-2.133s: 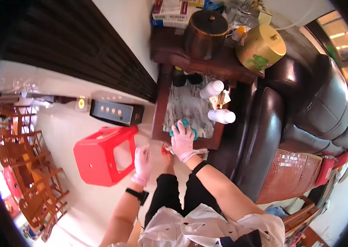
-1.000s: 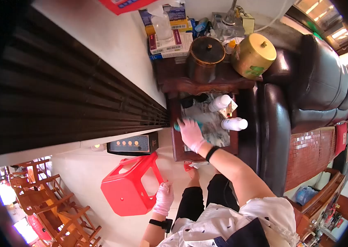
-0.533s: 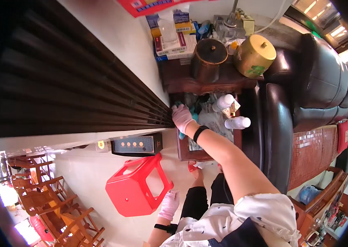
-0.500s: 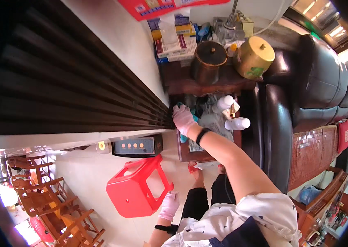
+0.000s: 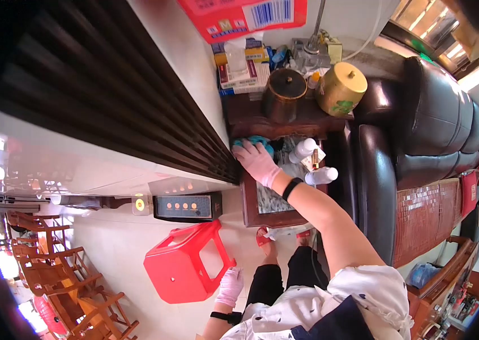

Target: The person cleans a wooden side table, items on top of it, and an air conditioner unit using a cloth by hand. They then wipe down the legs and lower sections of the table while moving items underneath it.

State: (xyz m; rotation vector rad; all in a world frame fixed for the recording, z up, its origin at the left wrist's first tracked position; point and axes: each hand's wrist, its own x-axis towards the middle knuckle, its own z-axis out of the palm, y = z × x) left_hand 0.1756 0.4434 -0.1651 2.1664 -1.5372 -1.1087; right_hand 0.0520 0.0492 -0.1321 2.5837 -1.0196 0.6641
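My right hand (image 5: 257, 162), in a pale pink glove, presses a teal cloth (image 5: 259, 141) onto the far left corner of a small dark wooden table with a marbled top (image 5: 273, 202). Two white bottles, one farther back (image 5: 303, 149) and one nearer (image 5: 322, 176), stand at the table's right side, with a small card or box between them. My left hand (image 5: 230, 285), also gloved, is low beside a leg of the red plastic stool (image 5: 178, 272); its fingers are curled, and I cannot make out anything in them.
Behind the table, a dark shelf (image 5: 245, 113) holds a black lidded pot (image 5: 285, 93), a gold lidded pot (image 5: 342, 89) and boxes. A black leather sofa (image 5: 376, 187) is on the right. A dark slatted panel (image 5: 137, 85) and a black box (image 5: 187, 207) are on the left.
My right hand has moved with the teal cloth from the table's near edge to its far left corner. My left hand stays low beside the stool. The view has shifted.
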